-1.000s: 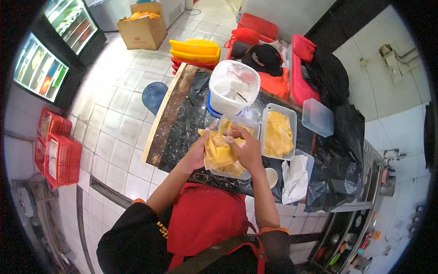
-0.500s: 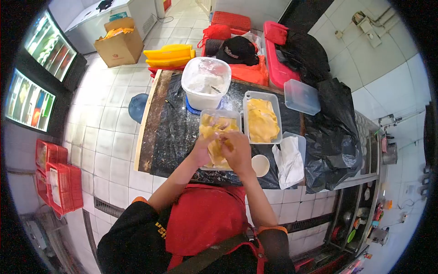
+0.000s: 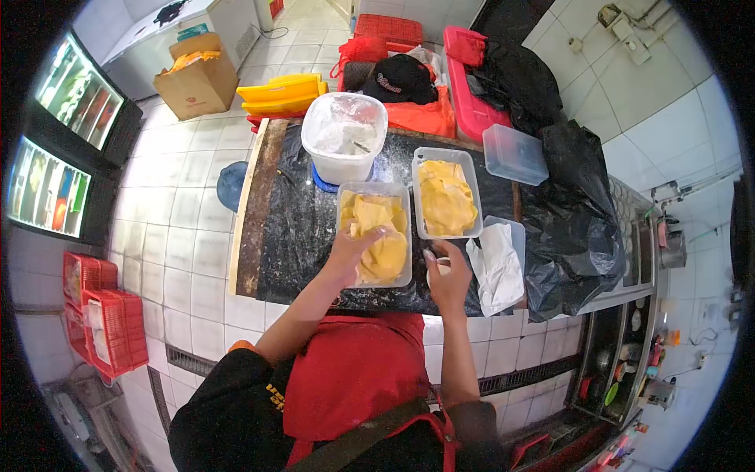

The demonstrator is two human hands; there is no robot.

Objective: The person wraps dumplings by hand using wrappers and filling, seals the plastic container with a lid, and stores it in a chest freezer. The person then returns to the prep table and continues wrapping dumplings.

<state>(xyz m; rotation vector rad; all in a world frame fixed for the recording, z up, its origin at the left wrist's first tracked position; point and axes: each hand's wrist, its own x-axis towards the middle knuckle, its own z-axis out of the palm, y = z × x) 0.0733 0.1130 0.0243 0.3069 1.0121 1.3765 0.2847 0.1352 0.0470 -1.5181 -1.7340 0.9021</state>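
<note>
A clear plastic container (image 3: 409,271) stands at the table's near side with a folded yellow dough sheet (image 3: 384,256) in it. My left hand (image 3: 346,256) reaches in from the container's left, its thumb on top of the sheet and its fingers closed around the edge. To the right, my right hand (image 3: 451,279) is at a small white bowl (image 3: 439,269), fingers apart and bent over it; the hand covers much of the bowl. Behind that bowl, a second clear container (image 3: 419,206) holds more yellow sheets (image 3: 447,198).
A white tub of flour (image 3: 344,161) with a utensil in it stands at the back left. On the right are a container with white cloth or paper (image 3: 497,275), an empty clear box (image 3: 515,153) and black plastic (image 3: 570,252). Red crates and bags sit beyond the table.
My right hand has left the near container for the small bowl. My left hand stays at the container, where a yellow sheet now lies folded on top. The view has shifted slightly.
</note>
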